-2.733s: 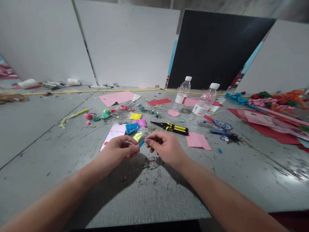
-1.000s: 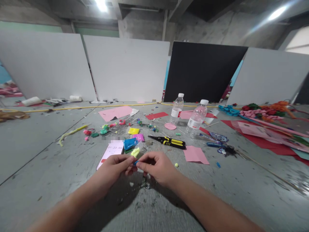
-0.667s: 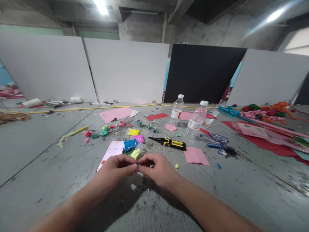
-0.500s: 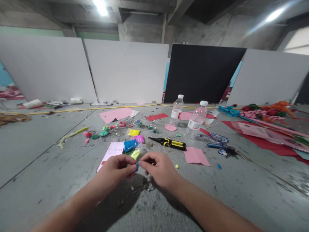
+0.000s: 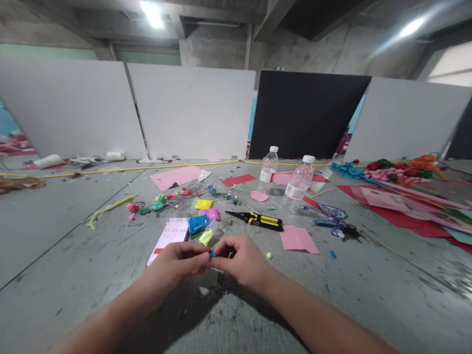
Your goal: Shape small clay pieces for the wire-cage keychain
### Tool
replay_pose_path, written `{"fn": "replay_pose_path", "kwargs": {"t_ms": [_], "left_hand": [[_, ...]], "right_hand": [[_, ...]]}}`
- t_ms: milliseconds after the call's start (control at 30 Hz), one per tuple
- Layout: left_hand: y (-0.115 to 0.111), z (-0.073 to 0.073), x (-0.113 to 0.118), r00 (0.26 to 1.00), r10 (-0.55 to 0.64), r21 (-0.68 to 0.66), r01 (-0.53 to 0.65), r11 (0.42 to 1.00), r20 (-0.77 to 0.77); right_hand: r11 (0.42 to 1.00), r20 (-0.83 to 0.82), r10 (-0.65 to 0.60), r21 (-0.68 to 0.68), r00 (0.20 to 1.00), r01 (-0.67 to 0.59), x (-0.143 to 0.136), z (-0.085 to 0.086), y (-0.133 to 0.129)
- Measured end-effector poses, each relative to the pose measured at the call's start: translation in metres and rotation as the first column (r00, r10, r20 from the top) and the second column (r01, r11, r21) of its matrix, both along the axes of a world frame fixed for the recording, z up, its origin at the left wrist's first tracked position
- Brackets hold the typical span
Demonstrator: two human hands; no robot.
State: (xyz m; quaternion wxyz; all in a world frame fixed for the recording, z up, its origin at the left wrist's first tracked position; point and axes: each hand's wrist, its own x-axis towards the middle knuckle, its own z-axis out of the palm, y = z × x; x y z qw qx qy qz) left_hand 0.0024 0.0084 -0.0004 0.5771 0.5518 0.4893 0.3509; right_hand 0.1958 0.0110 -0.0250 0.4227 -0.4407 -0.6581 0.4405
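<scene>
Between the fingertips of both hands is a small piece of blue modelling clay, mostly covered by the fingers. My left hand pinches it from the left, and my right hand pinches it from the right, the thumbs almost touching. Just beyond them lie a yellow-green clay packet, a blue clay packet, a magenta packet and a yellow packet. A phone showing a timer rests beside my left hand. One small yellow-green clay ball sits right of my right hand.
Black-and-yellow pliers lie ahead, near a pink paper piece. Two plastic bottles, a smaller-looking one and a nearer one, stand behind. Wires with coloured clay bits spread across the floor. Red paper lies right.
Both hands sit slightly lower in the view, and the fingertips have come closer together around the blue modelling clay. The surroundings have shifted a little with the camera.
</scene>
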Motion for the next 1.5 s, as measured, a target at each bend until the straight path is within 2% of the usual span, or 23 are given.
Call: {"fn": "replay_pose_path", "kwargs": {"t_ms": [167, 300, 367, 433, 533, 567, 633, 733, 833, 933, 1067, 1167, 1300, 1500], "left_hand": [[0.000, -0.002, 0.002, 1.000, 0.012, 0.019, -0.011, 1.000, -0.013], [0.002, -0.003, 0.001, 0.999, 0.021, 0.028, -0.020, 0.999, -0.025], [0.004, -0.005, 0.000, 0.998, 0.053, 0.030, -0.052, 0.998, -0.025], [0.006, -0.008, -0.003, 0.995, 0.091, 0.023, -0.091, 0.996, -0.030], [0.010, -0.011, -0.007, 0.992, 0.121, -0.006, -0.122, 0.993, -0.042], [0.011, -0.012, -0.008, 0.991, 0.127, -0.016, -0.128, 0.992, -0.041], [0.012, -0.012, -0.009, 0.990, 0.136, -0.040, -0.137, 0.990, -0.034], [0.011, -0.010, -0.007, 0.991, 0.131, -0.072, -0.132, 0.989, -0.009], [0.010, -0.007, -0.005, 0.991, 0.130, -0.059, -0.129, 0.990, 0.016], [0.010, -0.006, -0.004, 0.990, 0.141, -0.044, -0.140, 0.989, 0.031], [0.011, -0.006, -0.004, 0.989, 0.143, -0.037, -0.142, 0.989, 0.044], [0.011, -0.005, -0.003, 0.990, 0.138, -0.010, -0.138, 0.990, 0.035], [0.010, -0.007, -0.002, 0.994, 0.104, 0.047, -0.103, 0.994, -0.017], [0.006, -0.009, -0.002, 0.994, -0.066, 0.092, 0.074, 0.993, -0.089]], "right_hand": [[0.988, 0.182, -0.055, 0.153, 0.982, 0.027, 0.000, 0.002, -0.001], [0.974, 0.347, -0.062, 0.224, 0.936, -0.019, 0.001, 0.011, -0.002], [0.974, 0.437, -0.057, 0.222, 0.897, -0.046, 0.012, 0.018, 0.002], [0.976, 0.522, -0.124, 0.219, 0.844, 0.008, 0.032, 0.025, 0.009], [0.975, 0.637, -0.221, 0.170, 0.739, 0.144, 0.072, 0.028, 0.020], [0.976, 0.671, -0.217, 0.133, 0.709, 0.173, 0.083, 0.027, 0.023], [0.977, 0.737, -0.164, 0.029, 0.656, 0.212, 0.100, 0.023, 0.027], [0.968, 0.774, -0.053, -0.115, 0.631, 0.222, 0.106, 0.016, 0.027], [0.963, 0.746, -0.006, -0.174, 0.666, 0.204, 0.103, 0.014, 0.026], [0.975, 0.666, -0.042, -0.136, 0.745, 0.177, 0.099, 0.018, 0.025], [0.993, 0.436, -0.084, -0.040, 0.896, 0.113, 0.086, 0.027, 0.022], [0.998, 0.268, -0.057, 0.007, 0.962, 0.057, 0.066, 0.027, 0.016], [0.997, 0.132, 0.002, 0.078, 0.991, -0.012, 0.040, 0.016, 0.008], [0.968, 0.106, 0.015, 0.248, 0.994, -0.041, 0.017, 0.003, 0.000]]}}
